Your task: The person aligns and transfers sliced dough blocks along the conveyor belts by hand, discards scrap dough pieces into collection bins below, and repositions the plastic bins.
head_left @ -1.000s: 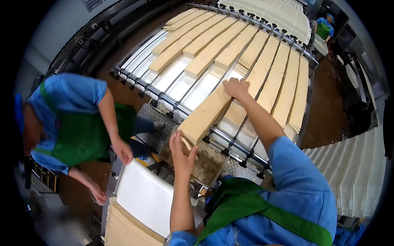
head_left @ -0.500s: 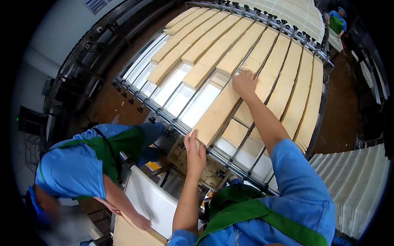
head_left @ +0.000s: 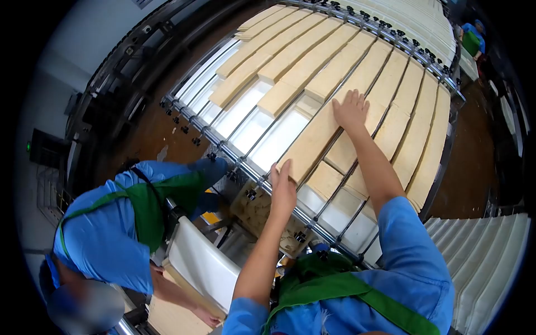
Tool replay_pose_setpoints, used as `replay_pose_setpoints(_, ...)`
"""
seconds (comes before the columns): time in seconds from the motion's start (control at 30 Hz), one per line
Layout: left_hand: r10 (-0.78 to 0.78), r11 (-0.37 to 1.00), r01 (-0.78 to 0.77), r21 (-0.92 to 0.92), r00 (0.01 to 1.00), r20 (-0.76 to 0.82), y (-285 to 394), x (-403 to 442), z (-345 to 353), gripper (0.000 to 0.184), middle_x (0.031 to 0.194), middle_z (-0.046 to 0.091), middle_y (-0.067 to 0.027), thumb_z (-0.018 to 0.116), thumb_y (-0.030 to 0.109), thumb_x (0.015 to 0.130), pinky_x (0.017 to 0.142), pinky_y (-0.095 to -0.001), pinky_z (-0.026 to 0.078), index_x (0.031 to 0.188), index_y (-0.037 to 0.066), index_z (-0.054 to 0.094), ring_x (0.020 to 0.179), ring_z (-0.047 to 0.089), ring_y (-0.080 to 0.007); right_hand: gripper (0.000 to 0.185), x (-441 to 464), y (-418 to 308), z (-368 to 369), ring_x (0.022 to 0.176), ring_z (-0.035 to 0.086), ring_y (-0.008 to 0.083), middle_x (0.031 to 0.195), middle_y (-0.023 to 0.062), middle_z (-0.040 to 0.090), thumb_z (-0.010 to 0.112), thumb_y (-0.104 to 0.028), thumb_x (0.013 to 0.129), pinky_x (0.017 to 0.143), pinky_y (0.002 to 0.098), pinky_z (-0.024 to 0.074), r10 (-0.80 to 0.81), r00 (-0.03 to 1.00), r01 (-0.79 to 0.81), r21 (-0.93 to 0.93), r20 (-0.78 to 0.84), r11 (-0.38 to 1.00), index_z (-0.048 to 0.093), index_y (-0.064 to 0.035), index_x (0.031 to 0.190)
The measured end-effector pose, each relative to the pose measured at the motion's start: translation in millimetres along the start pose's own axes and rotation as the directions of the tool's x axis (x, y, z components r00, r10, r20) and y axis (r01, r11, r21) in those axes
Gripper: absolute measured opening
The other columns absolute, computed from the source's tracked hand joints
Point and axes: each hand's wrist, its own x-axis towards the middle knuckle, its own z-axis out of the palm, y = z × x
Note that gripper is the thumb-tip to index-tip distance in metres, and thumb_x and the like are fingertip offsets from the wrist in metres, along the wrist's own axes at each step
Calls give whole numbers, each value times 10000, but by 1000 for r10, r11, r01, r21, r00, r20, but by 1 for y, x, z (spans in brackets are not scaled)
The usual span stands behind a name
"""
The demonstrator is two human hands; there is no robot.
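A long pale-yellow slab of stacked sheets lies lengthwise in a lane of the slanted rack. At its near end is my left hand, with thumb and fingers around the end edge; part of the fingers is hidden. My right hand rests flat on the far part of the slab, fingers stretched out and slightly spread. A shorter pale block sits in the lane to the right. More long slabs run side by side across the rack, parted by thin rods.
A metal rail with black knobs edges the rack. Below it, a bin holds pale scraps. At the left, a co-worker bends over a white board with pale sheets. White pleated material stands at the right.
My right hand has flattened, its fingers now stretched out on the slab. My left hand stays at the near end. The co-worker's hand has moved slightly lower, and the view has shifted a little.
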Motion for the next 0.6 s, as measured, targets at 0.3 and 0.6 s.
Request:
replay_pose_setpoints(0.3,188,980,-149,133,915,-357,0,6,15,542,1436,279,-284,438,-104,803,1003,-409,406,1321,55,457,1284,372,-445,848,34,-3,1,1389,231,386,1505,187,271,359,-669,861,1098,563,192,119,989,-108,-120,83,987,319,-50,1438)
replay_pose_setpoints(0.6,-47,999,50,-7,850,-524,-25,-148,-21,543,1478,202,-240,552,8,860,1030,-432,368,1376,55,392,1300,347,-429,667,-134,-43,-10,1376,217,416,1496,192,278,439,-512,925,1078,569,169,-506,851,525,196,-142,828,343,-85,1427)
